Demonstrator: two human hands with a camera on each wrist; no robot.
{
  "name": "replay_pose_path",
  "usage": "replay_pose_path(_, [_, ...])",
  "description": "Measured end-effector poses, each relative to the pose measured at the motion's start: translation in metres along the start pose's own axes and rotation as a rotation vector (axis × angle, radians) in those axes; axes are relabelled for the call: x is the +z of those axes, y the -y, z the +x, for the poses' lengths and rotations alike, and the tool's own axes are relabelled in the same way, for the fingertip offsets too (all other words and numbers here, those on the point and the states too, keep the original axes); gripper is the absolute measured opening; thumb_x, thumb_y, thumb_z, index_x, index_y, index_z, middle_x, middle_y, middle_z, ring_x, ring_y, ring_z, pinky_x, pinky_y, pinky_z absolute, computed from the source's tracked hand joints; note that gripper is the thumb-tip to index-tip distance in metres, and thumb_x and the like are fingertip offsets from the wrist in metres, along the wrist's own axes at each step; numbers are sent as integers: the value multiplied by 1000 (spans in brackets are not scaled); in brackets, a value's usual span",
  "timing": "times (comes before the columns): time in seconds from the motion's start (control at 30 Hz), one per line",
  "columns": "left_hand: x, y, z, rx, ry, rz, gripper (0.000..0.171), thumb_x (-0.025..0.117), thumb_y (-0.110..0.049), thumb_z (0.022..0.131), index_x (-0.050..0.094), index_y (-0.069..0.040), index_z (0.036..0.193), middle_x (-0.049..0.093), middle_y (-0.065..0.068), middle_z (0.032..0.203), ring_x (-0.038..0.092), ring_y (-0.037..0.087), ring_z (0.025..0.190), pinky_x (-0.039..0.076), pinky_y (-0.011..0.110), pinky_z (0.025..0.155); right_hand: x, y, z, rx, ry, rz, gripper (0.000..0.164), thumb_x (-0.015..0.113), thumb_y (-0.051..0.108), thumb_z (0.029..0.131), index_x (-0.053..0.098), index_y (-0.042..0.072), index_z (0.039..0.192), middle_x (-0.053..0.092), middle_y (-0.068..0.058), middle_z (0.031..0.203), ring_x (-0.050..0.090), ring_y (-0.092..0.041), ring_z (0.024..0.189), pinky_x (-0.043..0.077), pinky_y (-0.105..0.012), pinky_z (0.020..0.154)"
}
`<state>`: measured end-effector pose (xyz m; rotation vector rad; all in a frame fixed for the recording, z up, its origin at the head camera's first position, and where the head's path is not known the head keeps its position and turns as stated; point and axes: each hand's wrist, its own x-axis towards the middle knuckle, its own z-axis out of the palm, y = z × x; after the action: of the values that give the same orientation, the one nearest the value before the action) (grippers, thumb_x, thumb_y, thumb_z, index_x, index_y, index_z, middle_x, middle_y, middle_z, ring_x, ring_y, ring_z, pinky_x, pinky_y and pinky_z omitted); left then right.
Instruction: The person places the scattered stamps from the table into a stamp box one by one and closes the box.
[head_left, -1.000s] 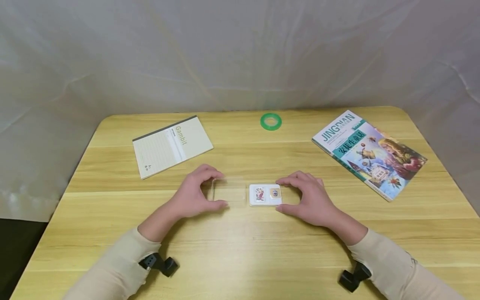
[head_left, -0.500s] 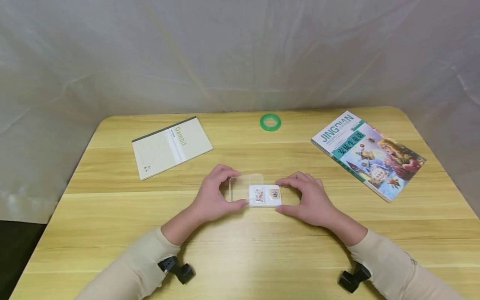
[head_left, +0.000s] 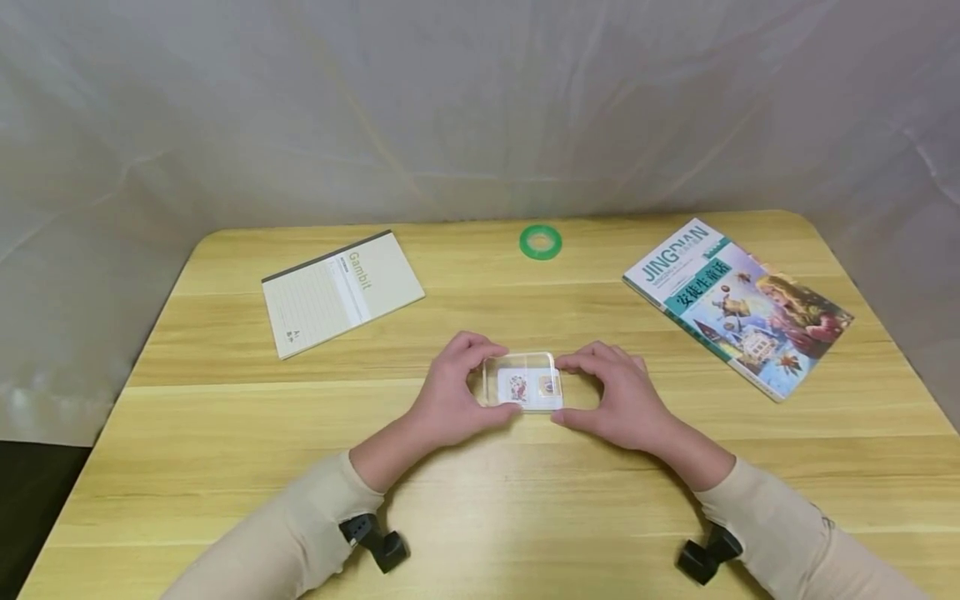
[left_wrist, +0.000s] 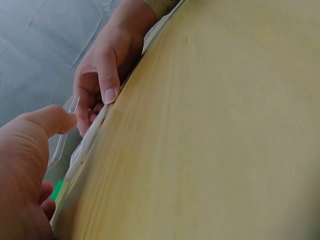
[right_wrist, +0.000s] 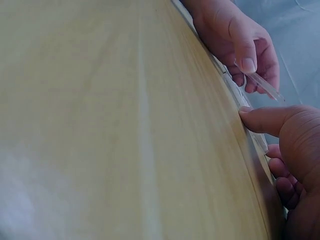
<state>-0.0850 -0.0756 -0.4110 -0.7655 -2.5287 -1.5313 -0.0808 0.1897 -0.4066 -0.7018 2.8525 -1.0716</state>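
Observation:
A clear plastic lid is pinched between thumb and fingers of my left hand. It is over a flat white case lying on the table, which bears two small picture stickers, one reddish and one tan with blue. In the right wrist view the lid is tilted and apart from the case. My right hand grips the right end of the case, thumb at the near edge and fingers at the far edge. The left wrist view shows the left thumb against the lid.
A wooden table bears everything. At the back left lies a beige notebook. A green tape roll lies at the back middle, and a colourful book at the back right. A grey-white sheet hangs behind.
My left hand has carried the clear lid to the right, from beside the white case to above it. My right hand and the case have stayed in place.

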Motion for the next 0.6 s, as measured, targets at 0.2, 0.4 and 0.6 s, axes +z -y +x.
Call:
replay_pose_path(0.2, [7, -3, 3, 11, 4, 35, 66, 95, -19, 60, 68, -2, 117, 56, 2, 112, 55, 16, 99, 51, 31, 87, 0, 0, 2, 8, -1, -14, 64, 92, 39, 69, 69, 15, 123, 60, 5, 109, 52, -21, 105, 28, -41, 82])
replay_pose_path(0.4, [11, -4, 3, -5, 22, 99, 64, 95, -24, 60, 70, -5, 116, 56, 0, 111, 53, 15, 100, 49, 31, 87, 0, 0, 1, 9, -2, -6, 64, 93, 39, 68, 69, 16, 123, 61, 6, 109, 52, -20, 105, 28, -41, 82])
replay_pose_path(0.6, [12, -6, 2, -44, 49, 139, 64, 95, -28, 61, 70, -8, 117, 55, -1, 112, 51, 16, 102, 47, 34, 86, 1, 0, 0, 2, -2, 1, 63, 93, 38, 68, 69, 18, 123, 60, 7, 109, 52, -19, 105, 28, -40, 81])
